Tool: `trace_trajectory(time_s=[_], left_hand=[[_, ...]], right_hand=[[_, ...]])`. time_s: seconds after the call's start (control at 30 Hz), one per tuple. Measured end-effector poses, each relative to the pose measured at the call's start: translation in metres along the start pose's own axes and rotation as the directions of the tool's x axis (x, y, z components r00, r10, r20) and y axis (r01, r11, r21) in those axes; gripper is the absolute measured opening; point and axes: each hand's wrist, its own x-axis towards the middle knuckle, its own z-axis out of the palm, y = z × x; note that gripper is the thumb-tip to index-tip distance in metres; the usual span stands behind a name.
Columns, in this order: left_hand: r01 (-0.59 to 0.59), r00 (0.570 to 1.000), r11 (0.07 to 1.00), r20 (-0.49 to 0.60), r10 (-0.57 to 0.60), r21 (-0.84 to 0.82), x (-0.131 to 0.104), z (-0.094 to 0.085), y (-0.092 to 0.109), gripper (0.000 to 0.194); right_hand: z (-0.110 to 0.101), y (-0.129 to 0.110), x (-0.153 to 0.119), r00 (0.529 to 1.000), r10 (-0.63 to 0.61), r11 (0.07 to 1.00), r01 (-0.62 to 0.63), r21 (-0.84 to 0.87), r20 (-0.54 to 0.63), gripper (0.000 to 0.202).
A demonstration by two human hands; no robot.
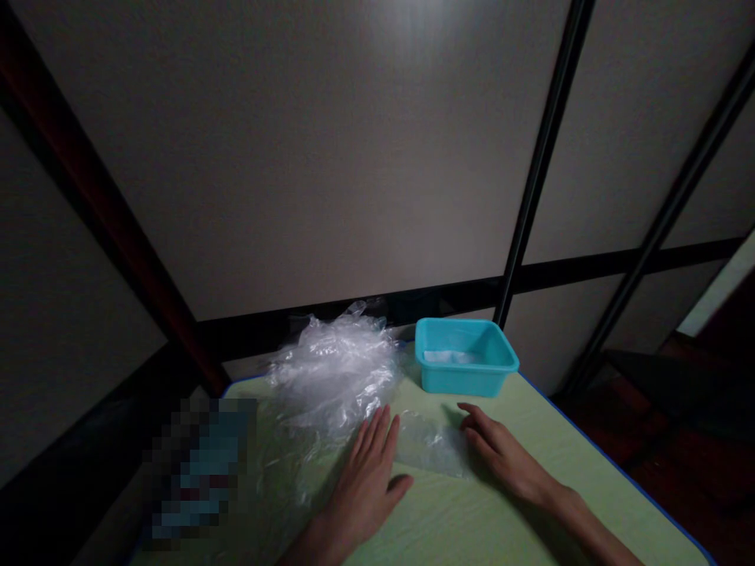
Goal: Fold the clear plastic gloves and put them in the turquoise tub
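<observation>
A clear plastic bag [433,446] lies flat on the pale green table between my two hands. My left hand [371,479] has its fingers stretched out, palm down, at the bag's left side and just in front of a heap of clear plastic bags [339,369]. At the bag's right edge is my right hand [501,452], its index finger extended and the other fingers loosely bent. Nothing shows in its grasp, and whether it touches the bag I cannot tell. Beyond it stands a turquoise plastic basin [463,382] with something white [451,357] inside.
The green table [543,464] has a blue edge and stands against sliding panels [366,173] with dark frames. A blurred-out item [204,475] is at the table's left side. On the right, beyond the table, there is a dark flat surface [678,385] above a reddish floor.
</observation>
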Motion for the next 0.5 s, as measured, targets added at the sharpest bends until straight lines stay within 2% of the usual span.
trace_trajectory(time_s=[0.1, 0.23, 0.33, 0.4, 0.5], left_hand=[[-0.013, 0.995, 0.999, -0.098, 0.017, 0.041, 0.010, 0.001, -0.010, 0.057], [0.053, 0.980, 0.998, -0.194, -0.047, 0.023, 0.017, 0.003, -0.012, 0.052], [-0.005, 0.994, 0.997, -0.109, -0.004, -0.082, 0.009, -0.003, 0.003, 0.053], [-0.125, 0.992, 0.980, 0.003, 0.127, -0.154, 0.000, -0.011, 0.014, 0.061], [-0.289, 0.934, 0.926, 0.140, 0.329, -0.243, -0.011, -0.025, 0.027, 0.071]], right_hand=[[-0.003, -0.015, -0.019, 0.998, 0.032, 0.999, -0.034, 0.029, 0.061, 0.038], [-0.004, -0.026, -0.042, 0.989, 0.029, 0.999, -0.035, 0.037, 0.147, 0.033], [-0.004, -0.023, -0.051, 0.988, -0.078, 0.995, 0.085, -0.048, 0.130, 0.026], [-0.003, -0.018, -0.054, 0.981, -0.148, 0.977, 0.165, -0.137, 0.123, 0.025], [-0.001, -0.014, -0.058, 0.965, -0.220, 0.928, 0.252, -0.274, 0.142, 0.023]])
